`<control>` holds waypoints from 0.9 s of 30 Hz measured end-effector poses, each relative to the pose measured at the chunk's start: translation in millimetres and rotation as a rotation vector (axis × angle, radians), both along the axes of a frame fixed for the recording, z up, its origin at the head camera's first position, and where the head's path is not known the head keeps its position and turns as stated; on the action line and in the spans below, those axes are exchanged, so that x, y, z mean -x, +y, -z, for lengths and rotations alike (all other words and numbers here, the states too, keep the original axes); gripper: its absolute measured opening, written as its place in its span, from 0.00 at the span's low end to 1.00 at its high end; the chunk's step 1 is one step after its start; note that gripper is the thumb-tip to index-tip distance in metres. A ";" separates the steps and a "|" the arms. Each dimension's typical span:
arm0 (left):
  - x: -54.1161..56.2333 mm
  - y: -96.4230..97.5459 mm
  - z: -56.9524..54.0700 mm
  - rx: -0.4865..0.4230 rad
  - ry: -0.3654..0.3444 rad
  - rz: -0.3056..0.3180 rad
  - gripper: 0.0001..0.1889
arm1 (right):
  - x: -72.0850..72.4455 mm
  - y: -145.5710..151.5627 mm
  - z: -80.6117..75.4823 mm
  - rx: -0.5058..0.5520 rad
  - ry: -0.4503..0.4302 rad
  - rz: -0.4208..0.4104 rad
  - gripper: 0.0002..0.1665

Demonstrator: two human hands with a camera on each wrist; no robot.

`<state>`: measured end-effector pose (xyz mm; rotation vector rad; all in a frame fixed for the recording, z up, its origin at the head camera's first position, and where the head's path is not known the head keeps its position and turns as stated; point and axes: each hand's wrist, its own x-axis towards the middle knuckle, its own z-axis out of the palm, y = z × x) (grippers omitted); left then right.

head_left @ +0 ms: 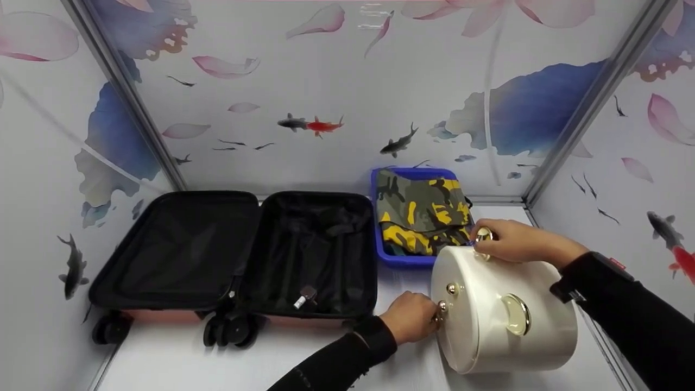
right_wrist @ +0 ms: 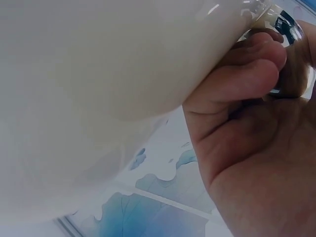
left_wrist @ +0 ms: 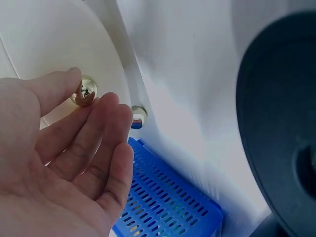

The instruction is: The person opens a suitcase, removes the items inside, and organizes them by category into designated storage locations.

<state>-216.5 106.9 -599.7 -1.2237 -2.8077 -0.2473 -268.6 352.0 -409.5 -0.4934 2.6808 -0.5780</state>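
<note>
A cream cylindrical box (head_left: 526,320) lies on its side at the right, its flat round face turned left. Two small gold knobs show on that face, and a gold crescent-shaped handle (head_left: 519,315) sits on its curved side. My left hand (head_left: 411,317) pinches the lower gold knob (left_wrist: 85,91) between thumb and forefinger, the other fingers loosely bent. On top of the box, my right hand (head_left: 513,240) has its fingers curled round a larger gold fitting (right_wrist: 291,54) on the curved side.
An open suitcase (head_left: 179,250) with black lining and wheels (head_left: 239,330) lies on the left of the white table (head_left: 163,364). Behind the box stands a blue perforated basket (head_left: 404,262) with folded camouflage cloth (head_left: 421,203). Printed wall panels (head_left: 336,81) enclose the table.
</note>
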 end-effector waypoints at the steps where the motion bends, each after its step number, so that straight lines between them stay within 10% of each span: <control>1: -0.3 -0.2 0.3 -0.001 0.003 -0.005 0.13 | -0.1 0.0 0.1 0.005 0.001 0.001 0.17; 27: -16.3 -44.7 -12.7 0.039 0.035 -0.087 0.08 | -1.2 2.8 -1.5 0.041 -0.014 0.001 0.17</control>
